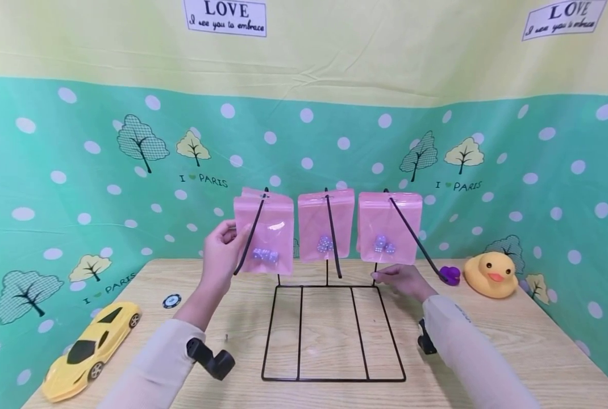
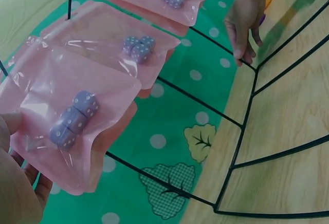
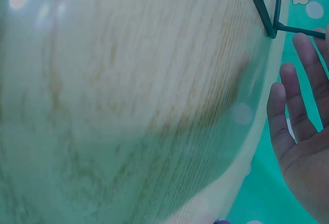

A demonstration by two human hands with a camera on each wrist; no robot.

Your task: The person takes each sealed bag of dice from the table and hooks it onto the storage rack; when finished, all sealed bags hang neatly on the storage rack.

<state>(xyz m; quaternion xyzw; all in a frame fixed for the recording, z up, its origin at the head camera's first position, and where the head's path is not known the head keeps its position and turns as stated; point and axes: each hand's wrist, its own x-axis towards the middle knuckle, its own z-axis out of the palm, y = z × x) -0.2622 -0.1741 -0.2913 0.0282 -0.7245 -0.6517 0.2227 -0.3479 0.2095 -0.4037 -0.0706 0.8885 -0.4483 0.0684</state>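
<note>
Three sets of pink zip bags hang from the prongs of a black wire rack (image 1: 334, 286): a left bag (image 1: 273, 236), a middle bag (image 1: 314, 221) and a right bag (image 1: 375, 218). Purple dice (image 2: 74, 119) show through each front bag; those in the left one lie in a slanting row in the left wrist view. My left hand (image 1: 222, 250) pinches the left bag's outer edge, thumb in front and fingers behind. Low on the rack's right upright, my right hand (image 1: 401, 279) holds the wire between thumb and fingertips. More bags sit behind the front ones.
On the wooden table (image 1: 222, 369), a yellow toy car (image 1: 94, 349) and a poker chip (image 1: 171, 300) lie to the left. A rubber duck (image 1: 490, 275) and a small purple object (image 1: 450, 276) are at the right. A printed cloth (image 1: 304, 147) hangs behind.
</note>
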